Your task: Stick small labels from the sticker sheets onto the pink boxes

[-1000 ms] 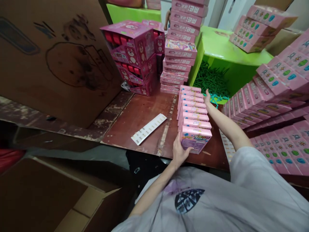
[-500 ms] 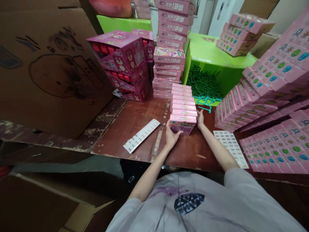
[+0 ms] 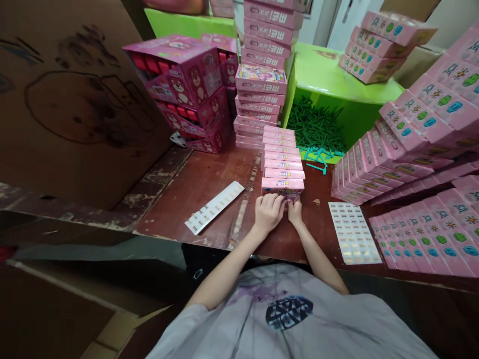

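A row of pink boxes (image 3: 282, 164) stands on edge on the brown table, running away from me. My left hand (image 3: 268, 213) is at the front face of the nearest box, its fingers curled and pressed together. Beside it my right hand (image 3: 295, 212) is closed too, thumb and fingertips meeting close to the left thumb. Anything between the fingers is hidden or too small to make out. A folded sticker sheet (image 3: 215, 207) lies to the left of my hands. Another sticker sheet (image 3: 354, 233) lies flat to the right.
Tall stacks of pink boxes (image 3: 422, 119) line the right side, with another stack (image 3: 262, 85) at the back. Magenta bear-print boxes (image 3: 194, 85) stand back left. A green bin (image 3: 344, 122) contains green sticks, some spilling out in front. A large cardboard box (image 3: 86, 149) blocks the left.
Both hands have left the sides of the pink box row and come together at its front. The fingers have curled in. The view has shifted slightly.
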Demonstrator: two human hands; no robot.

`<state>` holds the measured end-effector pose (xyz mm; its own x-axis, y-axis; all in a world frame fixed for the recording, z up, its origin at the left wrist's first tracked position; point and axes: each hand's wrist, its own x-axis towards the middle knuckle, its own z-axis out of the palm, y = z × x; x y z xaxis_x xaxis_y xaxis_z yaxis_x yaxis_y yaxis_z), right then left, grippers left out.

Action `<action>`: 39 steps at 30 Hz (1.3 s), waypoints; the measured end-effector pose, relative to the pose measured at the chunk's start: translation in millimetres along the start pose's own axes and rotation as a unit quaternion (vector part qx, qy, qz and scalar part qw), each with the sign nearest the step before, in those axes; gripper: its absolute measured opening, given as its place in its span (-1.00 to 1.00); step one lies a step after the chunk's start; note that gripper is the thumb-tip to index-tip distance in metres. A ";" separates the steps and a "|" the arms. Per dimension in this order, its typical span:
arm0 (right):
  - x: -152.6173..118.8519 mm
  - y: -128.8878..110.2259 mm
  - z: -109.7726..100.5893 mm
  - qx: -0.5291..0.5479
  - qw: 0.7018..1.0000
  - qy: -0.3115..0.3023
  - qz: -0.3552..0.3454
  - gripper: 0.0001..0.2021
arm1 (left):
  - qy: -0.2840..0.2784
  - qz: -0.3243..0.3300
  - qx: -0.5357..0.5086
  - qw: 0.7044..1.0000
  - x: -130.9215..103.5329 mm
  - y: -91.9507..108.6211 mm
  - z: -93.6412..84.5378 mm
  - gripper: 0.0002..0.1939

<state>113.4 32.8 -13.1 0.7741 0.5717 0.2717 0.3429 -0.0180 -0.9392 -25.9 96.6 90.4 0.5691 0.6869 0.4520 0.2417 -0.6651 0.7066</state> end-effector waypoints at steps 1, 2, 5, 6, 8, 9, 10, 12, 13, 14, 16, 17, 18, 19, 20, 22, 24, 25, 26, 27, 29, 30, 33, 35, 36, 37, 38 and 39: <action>0.2 0.3 -0.5 -0.003 1.000 0.002 0.000 -0.48 | -0.033 0.035 -0.002 0.999 5.5 8.9 -4.0 -0.81; -0.4 0.4 -1.2 -0.006 1.000 0.005 0.000 -0.49 | -0.053 0.051 0.008 0.997 12.0 17.3 -8.0 -0.81; -3.4 -0.2 -2.4 -0.011 1.000 0.010 0.000 -0.52 | -0.102 0.005 0.062 0.993 34.4 37.3 -18.7 -0.80; -4.1 -0.6 -2.6 -0.012 1.000 0.012 0.001 -0.53 | -0.132 -0.018 0.067 0.989 42.2 41.8 -21.9 -0.81; -4.8 -1.1 -2.7 -0.011 1.000 0.013 0.002 -0.53 | -0.210 -0.047 0.043 0.976 57.9 47.7 -28.1 -0.84; -4.8 -1.1 -2.7 -0.011 1.000 0.014 0.004 -0.52 | -0.254 -0.055 0.018 0.965 66.1 49.4 -31.1 -0.85; -4.7 -1.0 -2.6 -0.010 1.000 0.013 0.005 -0.51 | -0.302 -0.067 -0.014 0.951 74.5 50.4 -34.2 -0.86; -4.3 -0.1 -2.3 -0.010 1.000 0.014 0.006 -0.49 | -0.395 -0.121 -0.089 0.906 92.3 50.9 -40.4 -0.89; -4.2 0.5 -2.0 -0.009 1.000 0.015 0.007 -0.48 | -0.433 -0.158 -0.128 0.878 101.8 50.4 -43.4 -0.91; -4.1 1.2 -1.6 -0.008 1.000 0.016 0.008 -0.48 | -0.461 -0.196 -0.163 0.850 111.4 49.4 -46.1 -0.93; -4.0 2.4 -0.8 -0.005 1.000 0.018 0.008 -0.47 | -0.489 -0.255 -0.205 0.808 130.9 45.9 -50.4 -0.90; -4.0 2.8 -0.5 -0.004 1.000 0.019 0.007 -0.47 | -0.494 -0.271 -0.212 0.798 140.4 43.5 -51.6 -0.87; -4.0 2.9 -0.2 -0.002 1.000 0.020 0.005 -0.46 | -0.496 -0.282 -0.213 0.793 149.5 40.7 -51.8 -0.84; -4.0 2.9 -0.1 -0.002 1.000 0.021 0.003 -0.45 | -0.498 -0.289 -0.211 0.790 158.3 37.8 -51.2 -0.80; -4.0 2.6 -0.1 -0.001 1.000 0.022 0.001 -0.44 | -0.501 -0.294 -0.212 0.786 167.0 34.8 -49.5 -0.76; -4.3 1.7 -0.3 0.000 1.000 0.022 -0.002 -0.42 | -0.507 -0.299 -0.220 0.777 185.0 28.9 -44.0 -0.66; -4.9 0.6 -0.5 0.000 1.000 0.021 -0.006 -0.41 | -0.492 -0.294 -0.230 0.787 206.0 23.5 -36.9 -0.61; -5.1 0.1 -0.6 0.000 1.000 0.021 -0.008 -0.42 | -0.468 -0.289 -0.231 0.803 217.8 21.0 -33.5 -0.60; -5.3 -0.3 -0.5 -0.001 1.000 0.021 -0.011 -0.43 | -0.432 -0.284 -0.232 0.824 230.3 18.6 -30.5 -0.60; -5.3 -0.7 -0.5 -0.002 1.000 0.022 -0.014 -0.43 | -0.389 -0.282 -0.233 0.846 242.9 16.4 -28.2 -0.60; -4.7 -1.2 -0.4 -0.004 1.000 0.023 -0.020 -0.43 | -0.313 -0.281 -0.245 0.873 266.3 12.9 -25.5 -0.62; -4.1 -1.5 -0.4 -0.004 0.999 0.024 -0.023 -0.43 | -0.288 -0.276 -0.259 0.880 276.0 11.9 -24.8 -0.64; -2.2 -3.1 0.2 -0.002 0.999 0.025 -0.030 -0.42 | -0.255 -0.233 -0.293 0.892 292.9 14.3 -21.5 -0.62; -2.8 -4.6 1.4 0.002 0.999 0.026 -0.031 -0.42 | -0.226 -0.187 -0.282 0.913 295.4 21.6 -17.1 -0.56; -4.1 -5.3 2.1 0.006 0.999 0.025 -0.029 -0.42 | -0.207 -0.166 -0.270 0.926 294.8 26.9 -15.2 -0.54; -5.7 -5.9 2.6 0.010 0.999 0.024 -0.028 -0.40 | -0.183 -0.146 -0.256 0.938 293.2 32.8 -14.5 -0.51; -7.3 -6.3 2.7 0.016 0.999 0.021 -0.028 -0.38 | -0.149 -0.120 -0.241 0.951 290.1 38.9 -16.2 -0.50; -8.0 -6.6 1.9 0.023 0.999 0.020 -0.029 -0.36 | -0.116 -0.097 -0.231 0.961 285.0 44.5 -21.1 -0.49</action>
<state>103.9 29.8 -9.4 0.7742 0.5381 0.3333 0.3640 0.0524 -0.9299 130.4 269.0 262.2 0.7211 0.6659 0.1913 0.0167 -0.2928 0.9560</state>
